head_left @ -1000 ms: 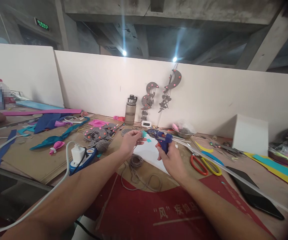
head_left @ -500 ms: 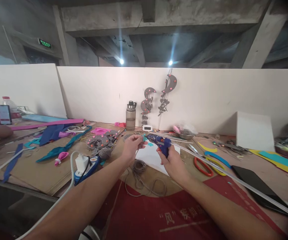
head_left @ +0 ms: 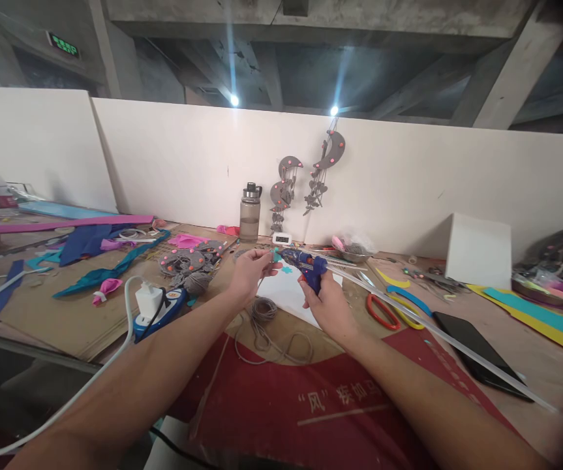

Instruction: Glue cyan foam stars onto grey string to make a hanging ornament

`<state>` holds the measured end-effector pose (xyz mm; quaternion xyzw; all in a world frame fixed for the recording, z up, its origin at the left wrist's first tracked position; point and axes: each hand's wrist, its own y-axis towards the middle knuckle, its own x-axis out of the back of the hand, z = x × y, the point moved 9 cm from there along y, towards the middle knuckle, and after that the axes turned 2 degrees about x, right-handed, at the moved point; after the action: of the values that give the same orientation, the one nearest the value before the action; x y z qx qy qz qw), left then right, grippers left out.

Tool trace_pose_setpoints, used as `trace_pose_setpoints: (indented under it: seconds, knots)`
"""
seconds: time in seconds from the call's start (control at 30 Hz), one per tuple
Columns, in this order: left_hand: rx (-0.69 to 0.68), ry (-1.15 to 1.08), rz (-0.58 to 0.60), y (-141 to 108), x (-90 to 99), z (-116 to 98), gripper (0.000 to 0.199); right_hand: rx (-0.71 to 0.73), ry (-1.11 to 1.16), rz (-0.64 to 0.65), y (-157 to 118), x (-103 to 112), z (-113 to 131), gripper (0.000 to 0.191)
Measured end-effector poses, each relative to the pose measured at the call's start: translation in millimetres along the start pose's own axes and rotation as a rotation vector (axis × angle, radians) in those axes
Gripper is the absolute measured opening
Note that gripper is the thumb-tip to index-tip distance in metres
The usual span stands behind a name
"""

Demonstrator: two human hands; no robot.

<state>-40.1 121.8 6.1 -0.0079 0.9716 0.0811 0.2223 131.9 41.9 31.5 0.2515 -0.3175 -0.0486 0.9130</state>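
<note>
My right hand (head_left: pixel 327 301) is wrapped round the handle of a blue hot glue gun (head_left: pixel 311 266), with a long clear glue stick (head_left: pixel 438 334) trailing from its back. The gun's nozzle meets a small teal felt piece (head_left: pixel 276 253), which my left hand (head_left: pixel 253 273) pinches between its fingertips. Whether the nozzle touches it I cannot tell. Below them, another teal flower-shaped cutout (head_left: pixel 286 269) rests on a white sheet (head_left: pixel 291 294). Nearer to me lies a coil of grey cord (head_left: pixel 263 309), its loose loops spread on the cardboard.
To the right lie scissors (head_left: pixel 383 312) with red and yellow handles and a black phone (head_left: pixel 477 352). A power strip (head_left: pixel 164 310) and grey yarn pieces (head_left: pixel 188 261) sit left. A water bottle (head_left: pixel 250 215) stands at the back beneath a white board (head_left: pixel 173 163).
The view has tilted and shifted, so the scene sits slightly higher and further left. My hands keep the same hold on the glue gun and the teal piece.
</note>
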Motion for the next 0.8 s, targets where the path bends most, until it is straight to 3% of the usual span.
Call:
trace_pose_setpoints:
  seconds: [0.47, 0.8]
  knots:
    - [-0.006, 0.055, 0.016, -5.1, -3.6, -1.1, 0.019, 0.057, -0.179, -0.031, -0.4, 1.0, 3.8, 0.027]
    - [-0.014, 0.062, 0.055, -1.7, -2.9, 2.7, 0.022, 0.116, -0.174, -0.055, -1.0, 1.6, 6.6, 0.03]
